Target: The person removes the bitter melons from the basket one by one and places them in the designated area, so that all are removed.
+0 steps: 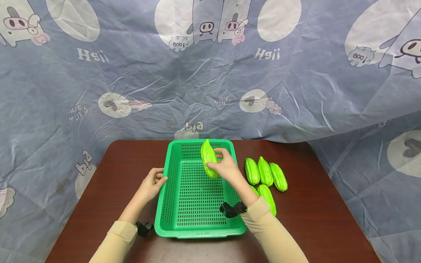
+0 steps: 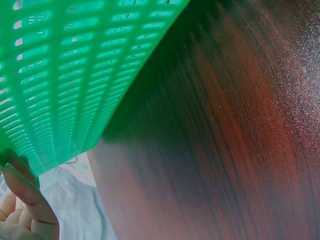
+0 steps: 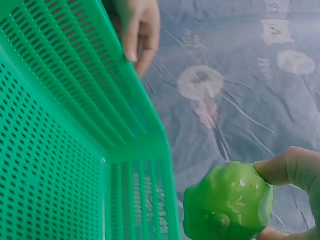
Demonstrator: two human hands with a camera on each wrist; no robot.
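Note:
My right hand (image 1: 227, 166) pinches a bright green, ridged bitter melon (image 1: 208, 159) between thumb and fingers, over the far right part of the green plastic basket (image 1: 200, 233). In the right wrist view the bitter melon's blunt, lumpy end (image 3: 225, 200) faces the camera, with a fingertip on its upper side. My left hand (image 1: 154, 182) grips the basket's left rim, thumb on top and fingers curled under the lip. Seen from the left wrist, those fingers (image 2: 30, 200) are beside the slotted basket wall (image 2: 65, 75). Inside, the basket's perforated floor shows bare.
On the dark red-brown table (image 1: 315, 219), right of the basket, lie several more bitter melons (image 1: 265, 171) in two rows. The nearer row (image 1: 267, 197) is partly hidden by my right forearm. A blue-grey printed cloth (image 1: 197, 80) hangs behind the table and down both sides.

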